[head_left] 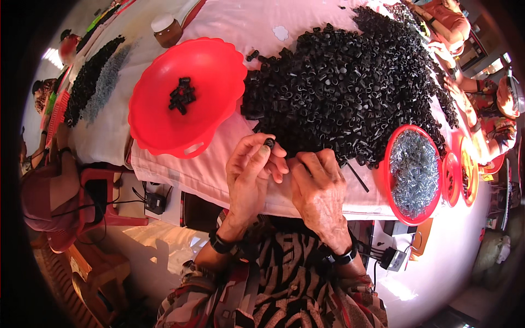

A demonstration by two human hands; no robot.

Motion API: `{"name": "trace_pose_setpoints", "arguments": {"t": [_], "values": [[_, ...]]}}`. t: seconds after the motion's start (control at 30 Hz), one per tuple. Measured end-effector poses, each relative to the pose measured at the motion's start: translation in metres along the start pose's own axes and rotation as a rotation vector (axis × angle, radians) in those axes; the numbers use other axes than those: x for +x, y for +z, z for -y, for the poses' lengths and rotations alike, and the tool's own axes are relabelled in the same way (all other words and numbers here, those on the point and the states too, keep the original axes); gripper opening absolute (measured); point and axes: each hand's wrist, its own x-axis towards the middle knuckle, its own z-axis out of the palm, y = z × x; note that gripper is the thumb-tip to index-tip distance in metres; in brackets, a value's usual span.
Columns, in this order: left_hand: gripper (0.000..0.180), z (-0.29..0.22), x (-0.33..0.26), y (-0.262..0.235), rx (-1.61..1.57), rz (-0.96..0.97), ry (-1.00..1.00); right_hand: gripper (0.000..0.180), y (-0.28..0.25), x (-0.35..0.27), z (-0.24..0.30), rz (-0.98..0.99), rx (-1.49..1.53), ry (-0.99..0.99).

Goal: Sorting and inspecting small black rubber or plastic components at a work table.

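Note:
Between the thumb and fingers of my left hand [250,167] is a small black plastic cap [269,143], held up at the near edge of a big heap. My right hand [318,186] is just beside it, fingers bent and pressed together, back of the hand upward; whatever it may hold is hidden under the fingers. The heap of black caps [333,82] spreads beyond both hands. To the left, a red scalloped plastic bowl [153,117] carries a small cluster of black caps [182,96].
A red basin [389,191] of clear bluish plastic pieces [414,175] stands at the right, near smaller bowls. A dark thin stick [358,177] lies by the heap. A brown jar with a white lid [167,31] stands far left. Other people sit along both sides of the cloth-covered table [180,177].

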Motion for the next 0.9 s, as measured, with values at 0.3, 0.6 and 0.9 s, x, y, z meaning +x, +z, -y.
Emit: {"name": "trace_pose_setpoints", "arguments": {"t": [0.3,0.6,0.9], "values": [[0.022,0.002,0.000,-0.001,-0.002,0.013,0.002,0.027,-0.002,-0.003,-0.004,0.092,0.011,-0.066],[0.023,-0.002,0.000,0.003,0.045,0.027,-0.014,0.025,-0.002,-0.006,-0.005,-0.019,0.098,-0.072],[0.020,0.000,0.001,0.016,0.283,0.142,-0.061,0.017,-0.017,-0.010,-0.016,-0.235,0.965,0.526]]}}
